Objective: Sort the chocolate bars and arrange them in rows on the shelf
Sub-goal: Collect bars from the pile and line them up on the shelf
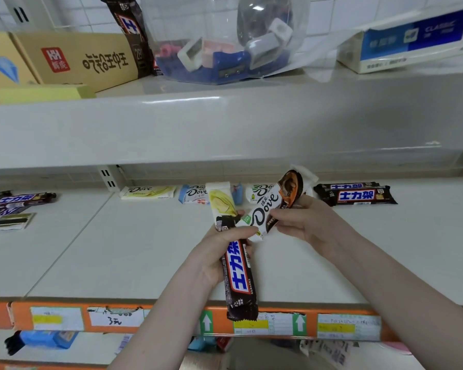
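I have a fan of mixed bars held above the middle shelf [145, 249]. My left hand [222, 252] has its fingers curled round the bundle: a black Snickers bar [239, 279] hanging down past the shelf's orange price rail [171, 311], and a yellow-and-white Dove bar [222, 206] standing up behind it. My right hand [305, 222] pinches a white Dove bar [265, 212] between thumb and fingers, with a brown-orange bar [290, 186] fanned out behind it; I cannot tell which hand carries that one.

At the back of the shelf lie a pale yellow Dove bar [147, 192], a blue Dove bar [194, 194] and, to the right, stacked Snickers bars [358, 194]. More Snickers bars [16, 200] lie at far left.

The risk I see is in the separation. The wrappers look slick and overlap where both hands meet, so pulling the white Dove free could drag a neighbour with it. The Snickers bar is gripped only near its top, so if the left fingers loosen during the tug, it could slide out and fall past the shelf edge. I could also misplace the white bar, since the Dove flavours look alike.
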A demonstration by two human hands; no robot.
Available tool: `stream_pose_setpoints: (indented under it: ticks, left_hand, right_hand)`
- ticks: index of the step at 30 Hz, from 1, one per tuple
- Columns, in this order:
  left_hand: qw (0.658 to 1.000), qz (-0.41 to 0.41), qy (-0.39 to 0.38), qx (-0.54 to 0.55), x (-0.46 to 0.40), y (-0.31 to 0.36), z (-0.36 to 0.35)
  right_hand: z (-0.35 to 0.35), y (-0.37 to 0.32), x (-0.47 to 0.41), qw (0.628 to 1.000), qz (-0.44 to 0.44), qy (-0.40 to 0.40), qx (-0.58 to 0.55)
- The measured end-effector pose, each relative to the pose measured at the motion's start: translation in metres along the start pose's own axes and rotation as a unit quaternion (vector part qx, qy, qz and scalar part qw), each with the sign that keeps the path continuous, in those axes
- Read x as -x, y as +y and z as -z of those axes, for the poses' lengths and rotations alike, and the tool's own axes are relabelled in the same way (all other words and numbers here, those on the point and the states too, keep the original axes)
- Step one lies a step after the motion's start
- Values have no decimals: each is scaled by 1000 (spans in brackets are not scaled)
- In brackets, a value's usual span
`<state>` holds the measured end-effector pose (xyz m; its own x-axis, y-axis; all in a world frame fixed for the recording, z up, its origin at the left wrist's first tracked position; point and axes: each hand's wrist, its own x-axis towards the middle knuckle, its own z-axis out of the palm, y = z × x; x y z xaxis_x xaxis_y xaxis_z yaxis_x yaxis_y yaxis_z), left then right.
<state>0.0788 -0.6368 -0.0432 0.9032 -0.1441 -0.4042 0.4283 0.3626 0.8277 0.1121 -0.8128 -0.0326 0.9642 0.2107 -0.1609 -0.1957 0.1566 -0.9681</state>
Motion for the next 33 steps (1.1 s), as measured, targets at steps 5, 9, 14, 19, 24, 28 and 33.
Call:
stream_pose_setpoints:
  ticks: [5, 9, 14, 19, 24, 28, 33]
  left_hand:
    - [999, -5, 20, -50, 1, 9, 5]
    - [998, -8, 35, -61, 0, 16, 9]
    - [998, -11, 42, -44, -4, 20, 7]
    - [998, 10, 50, -36, -9, 13, 2]
    - [998, 31, 61, -5, -14, 9, 0]
    - [996, 47, 69, 27, -18, 8, -1]
    - [991, 47, 50, 114, -21, 7, 1]
  right_hand:
    - [10, -3, 2, 992, 58, 10, -108]
    - [23, -11, 1, 985, 133, 65, -89]
    - [30, -12, 10, 952, 192, 33, 236]
    - [32, -4, 14, 905, 177, -51, 383]
    - [38, 7, 10, 787, 232, -107, 562]
    - [39, 7, 3, 679, 312, -89, 659]
    - [44, -4, -22, 595, 375, -52, 709]
